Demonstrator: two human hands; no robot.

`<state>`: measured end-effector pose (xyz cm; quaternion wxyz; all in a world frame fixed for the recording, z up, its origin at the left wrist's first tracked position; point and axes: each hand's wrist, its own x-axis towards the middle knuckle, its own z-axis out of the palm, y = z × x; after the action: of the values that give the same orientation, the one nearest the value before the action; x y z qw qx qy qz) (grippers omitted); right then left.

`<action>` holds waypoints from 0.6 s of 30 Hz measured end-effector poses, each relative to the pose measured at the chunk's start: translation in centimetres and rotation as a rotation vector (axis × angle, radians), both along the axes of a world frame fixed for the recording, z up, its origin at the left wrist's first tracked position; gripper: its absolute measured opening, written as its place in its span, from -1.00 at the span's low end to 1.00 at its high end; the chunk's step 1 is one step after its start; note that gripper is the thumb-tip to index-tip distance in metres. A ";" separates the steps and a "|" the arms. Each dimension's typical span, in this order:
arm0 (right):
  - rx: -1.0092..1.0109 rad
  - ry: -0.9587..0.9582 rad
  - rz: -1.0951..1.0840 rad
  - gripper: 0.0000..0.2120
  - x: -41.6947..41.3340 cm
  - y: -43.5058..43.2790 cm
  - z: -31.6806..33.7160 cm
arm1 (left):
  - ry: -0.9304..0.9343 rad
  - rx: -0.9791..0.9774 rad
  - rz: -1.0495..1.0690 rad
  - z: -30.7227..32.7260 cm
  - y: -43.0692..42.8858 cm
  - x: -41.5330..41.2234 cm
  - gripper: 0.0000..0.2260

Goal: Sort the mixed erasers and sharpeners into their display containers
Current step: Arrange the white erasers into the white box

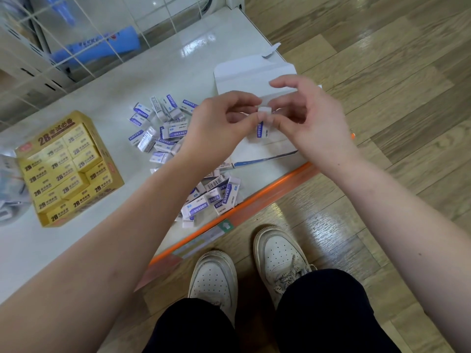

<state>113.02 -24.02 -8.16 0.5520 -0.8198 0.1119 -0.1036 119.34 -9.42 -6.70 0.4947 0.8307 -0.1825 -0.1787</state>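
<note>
Where the eraser is: one white eraser in a blue-printed sleeve hangs between both grips, above an opened white carton.
Left grip: thumb and forefinger pinch the eraser's bare upper end; the other fingers are curled in.
Right grip: fingertips pinch the same end from the opposite side; the forefinger arches loosely above.
Long axis: it runs away from the person and back. The bare end sits at the fingertips and points away; the sleeved end, printed ERASER, points toward the person.
Loose erasers: these lie piled on the pale surface, left of the left grip and under its wrist.
Yellow box: far left of both grips.
Risk: only the bare tip is held, so the sleeve could probably slide off, or the eraser could slip back into the pile.
Risk, edge: the orange strip lies just nearer the person, so a drop might roll to the floor.
</note>
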 end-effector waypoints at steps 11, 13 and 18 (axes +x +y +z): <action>-0.474 -0.127 0.006 -0.70 -0.1 -0.3 -0.6 | 0.120 -0.117 0.123 -0.1 -0.3 -0.1 -0.94; -0.589 -0.055 0.012 -0.70 0.1 -1.5 -0.4 | -0.178 0.155 0.009 -0.5 -0.2 0.1 -0.88; -0.832 0.123 0.090 -0.72 0.5 -3.9 -1.2 | -0.597 0.682 -0.345 -1.9 0.4 -0.2 -0.67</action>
<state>113.54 -27.93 -9.37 0.1703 -0.9815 0.0572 -0.0667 119.16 -8.97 -8.64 0.0833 0.9181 -0.3826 -0.0618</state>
